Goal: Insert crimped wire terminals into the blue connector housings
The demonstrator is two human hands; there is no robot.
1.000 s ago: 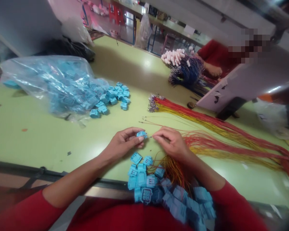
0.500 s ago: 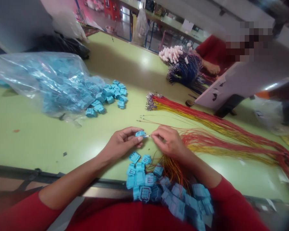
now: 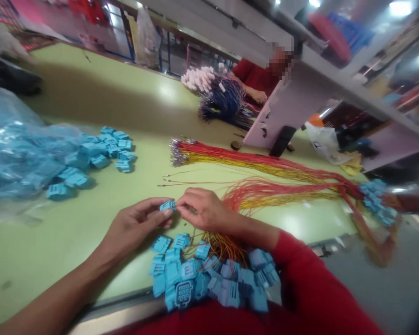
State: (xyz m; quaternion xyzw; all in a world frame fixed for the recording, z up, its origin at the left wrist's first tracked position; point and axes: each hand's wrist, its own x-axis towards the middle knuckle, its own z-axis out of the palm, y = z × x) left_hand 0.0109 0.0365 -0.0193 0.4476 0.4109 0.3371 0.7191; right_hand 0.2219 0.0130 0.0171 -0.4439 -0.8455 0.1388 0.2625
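My left hand [image 3: 136, 224] is shut on a small blue plastic connector [image 3: 167, 205], held between thumb and fingertips. My right hand [image 3: 204, 210] pinches a thin wire [image 3: 185, 208] right against that connector, though its tip is hidden by my fingers. Below my hands lies a heap of blue connectors [image 3: 195, 274] with red and yellow wires [image 3: 223, 246] fanning out from it, passing under my right wrist.
A long red and yellow wire bundle [image 3: 247, 163] lies on the green table [image 3: 91, 88]. Loose blue connectors [image 3: 104, 149] spill beside a plastic bag [image 3: 10, 158] of them. Farther off, a co-worker's hand [image 3: 260, 97] is near blue wires [image 3: 223, 100] and white connectors [image 3: 199, 79].
My view has swung right, so the table contents shift left and tilt. My hands have come closer, and my right fingertips now press at the connector.
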